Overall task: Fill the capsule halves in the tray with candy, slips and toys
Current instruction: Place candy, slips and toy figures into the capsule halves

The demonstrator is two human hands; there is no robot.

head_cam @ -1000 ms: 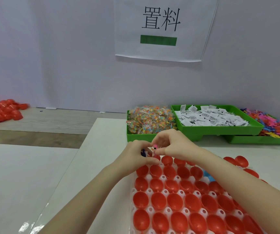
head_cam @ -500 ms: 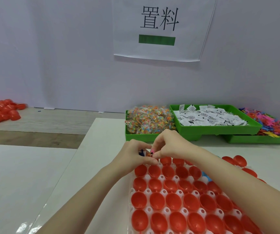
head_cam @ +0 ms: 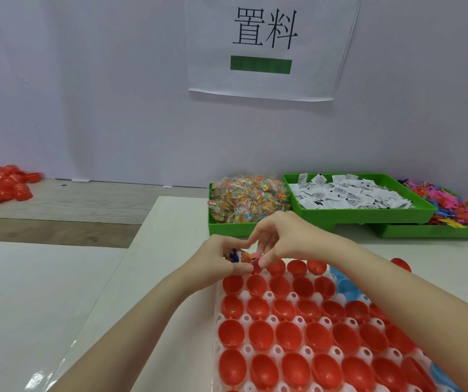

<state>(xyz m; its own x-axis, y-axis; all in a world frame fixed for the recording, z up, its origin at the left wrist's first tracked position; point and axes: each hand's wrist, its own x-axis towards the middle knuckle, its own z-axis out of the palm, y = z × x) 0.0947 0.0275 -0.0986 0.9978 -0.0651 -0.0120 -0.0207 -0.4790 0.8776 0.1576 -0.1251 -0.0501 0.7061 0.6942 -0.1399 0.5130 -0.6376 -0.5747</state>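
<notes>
White tabletop: left hand and right hand pinch small toys above the capsule tray.

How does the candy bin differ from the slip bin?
The candy bin holds colourful clear-wrapped sweets heaped above its rim; the slip bin holds flat white printed slips. The candy bin sits left and lower; the slip bin sits raised, overlapping its neighbours. Both are green.
</notes>
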